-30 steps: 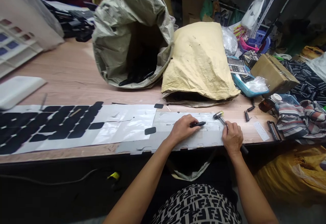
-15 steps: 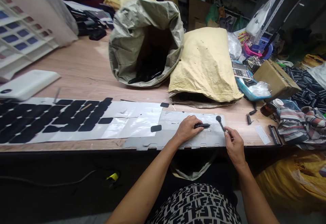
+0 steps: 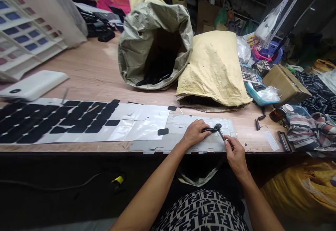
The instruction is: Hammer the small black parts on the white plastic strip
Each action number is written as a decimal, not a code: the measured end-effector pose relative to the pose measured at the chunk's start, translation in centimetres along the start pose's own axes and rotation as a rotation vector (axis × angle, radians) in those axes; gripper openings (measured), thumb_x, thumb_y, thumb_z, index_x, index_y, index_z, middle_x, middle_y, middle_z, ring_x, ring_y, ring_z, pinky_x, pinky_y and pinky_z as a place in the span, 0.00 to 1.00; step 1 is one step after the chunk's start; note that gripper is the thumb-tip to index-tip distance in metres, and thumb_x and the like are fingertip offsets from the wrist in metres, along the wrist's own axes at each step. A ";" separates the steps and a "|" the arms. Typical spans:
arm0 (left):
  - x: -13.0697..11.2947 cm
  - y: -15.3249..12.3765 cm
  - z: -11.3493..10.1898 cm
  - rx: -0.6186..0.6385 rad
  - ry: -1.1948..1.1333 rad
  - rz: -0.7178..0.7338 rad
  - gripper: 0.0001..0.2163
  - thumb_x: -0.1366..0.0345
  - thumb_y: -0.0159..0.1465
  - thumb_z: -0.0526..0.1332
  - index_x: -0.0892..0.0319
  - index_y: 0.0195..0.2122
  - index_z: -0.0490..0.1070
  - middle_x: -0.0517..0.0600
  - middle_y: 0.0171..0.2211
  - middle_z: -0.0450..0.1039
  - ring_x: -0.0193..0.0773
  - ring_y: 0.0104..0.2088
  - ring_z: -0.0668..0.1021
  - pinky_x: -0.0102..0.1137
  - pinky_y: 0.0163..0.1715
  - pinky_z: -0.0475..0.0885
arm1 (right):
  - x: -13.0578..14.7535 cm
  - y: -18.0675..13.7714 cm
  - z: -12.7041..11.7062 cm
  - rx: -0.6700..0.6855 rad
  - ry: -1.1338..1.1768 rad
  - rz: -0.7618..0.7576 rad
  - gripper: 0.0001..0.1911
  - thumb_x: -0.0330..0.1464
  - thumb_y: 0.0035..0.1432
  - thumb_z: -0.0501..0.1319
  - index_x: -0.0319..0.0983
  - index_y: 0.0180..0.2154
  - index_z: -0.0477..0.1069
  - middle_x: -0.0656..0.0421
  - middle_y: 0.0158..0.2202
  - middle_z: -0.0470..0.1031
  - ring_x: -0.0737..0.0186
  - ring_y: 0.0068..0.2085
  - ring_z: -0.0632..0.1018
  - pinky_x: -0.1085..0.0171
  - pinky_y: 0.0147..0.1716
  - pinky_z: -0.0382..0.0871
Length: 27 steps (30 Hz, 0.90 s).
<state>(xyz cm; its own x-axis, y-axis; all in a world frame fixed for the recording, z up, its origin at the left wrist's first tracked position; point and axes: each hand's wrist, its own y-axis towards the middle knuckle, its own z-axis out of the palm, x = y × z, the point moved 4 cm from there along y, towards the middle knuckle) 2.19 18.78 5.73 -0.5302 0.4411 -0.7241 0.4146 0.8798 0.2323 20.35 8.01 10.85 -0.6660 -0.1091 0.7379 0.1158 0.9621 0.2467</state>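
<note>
My left hand [image 3: 195, 133] is closed around a slim black cylindrical part [image 3: 208, 130], which lies sideways just above the grey sheet and points right. In my right hand [image 3: 235, 154], a short metal-handled tool [image 3: 222, 134] with a round black head is pinched between thumb and fingers. Its head meets or overlaps the right end of the black part; actual contact cannot be made out. Beneath both hands is a grey translucent sheet [image 3: 149, 146] at the table's front edge. A black rounded patch [image 3: 163, 131] lies left of my left hand.
Rows of black patches lie on a white sheet [image 3: 131, 131] at left. An open sack [image 3: 128, 59] with dark contents and a yellow sack [image 3: 210, 66] stand behind. To the right are a brown bottle [image 3: 277, 114], a cardboard box [image 3: 286, 84] and a striped cloth [image 3: 301, 131].
My right hand has moved left, bringing the tool's round head from beyond the black part to its end. My left hand keeps its hold. The view has shifted slightly.
</note>
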 end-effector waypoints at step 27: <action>-4.0 -4.8 -0.1 0.062 -0.170 0.118 0.16 0.55 0.70 0.50 0.56 0.48 0.72 0.53 0.40 0.75 0.41 0.40 0.76 0.34 0.44 0.70 | -5.7 2.9 -1.6 -0.279 -0.828 -0.113 0.14 0.33 0.66 0.52 0.40 0.47 0.74 0.55 0.36 0.71 0.58 0.38 0.67 0.62 0.38 0.57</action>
<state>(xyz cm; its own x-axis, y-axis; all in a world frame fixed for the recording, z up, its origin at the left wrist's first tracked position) 2.28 12.82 7.54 -0.3454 0.4996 -0.7944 0.5142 0.8089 0.2850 25.70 11.05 8.35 -0.9921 0.1206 0.0338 0.1208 0.8488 0.5147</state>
